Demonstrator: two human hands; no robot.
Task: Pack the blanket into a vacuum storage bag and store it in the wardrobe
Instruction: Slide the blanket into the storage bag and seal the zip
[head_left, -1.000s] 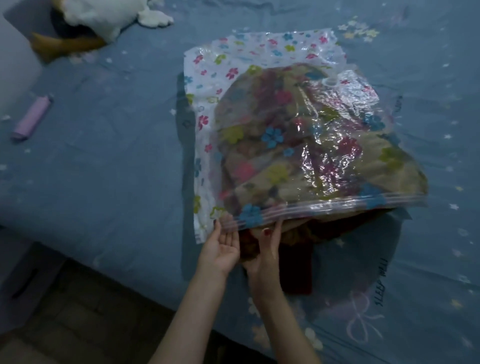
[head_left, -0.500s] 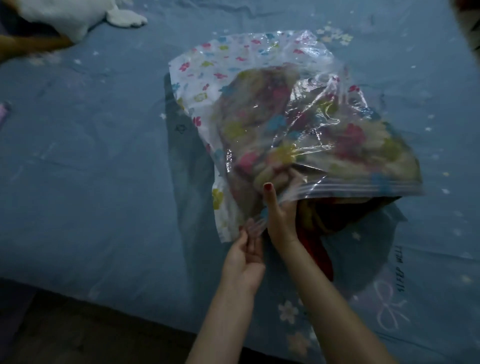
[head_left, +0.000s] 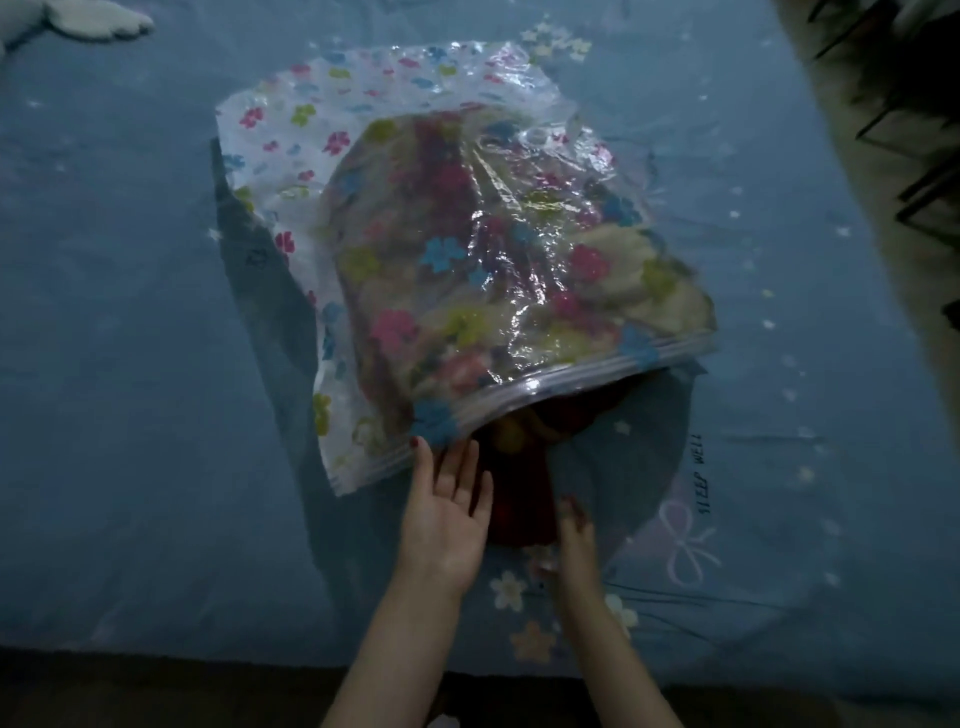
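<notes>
Change: your left hand (head_left: 447, 519) has let go of the bag's corner; it lies flat and empty at the zip edge
Right hand (head_left: 574, 525): blurred, grip unclear
Blanket (head_left: 514, 291): mostly inside vacuum bag (head_left: 332, 130); red end (head_left: 519, 499) trails between your hands
Meaning: tuck it in before sealing
</notes>
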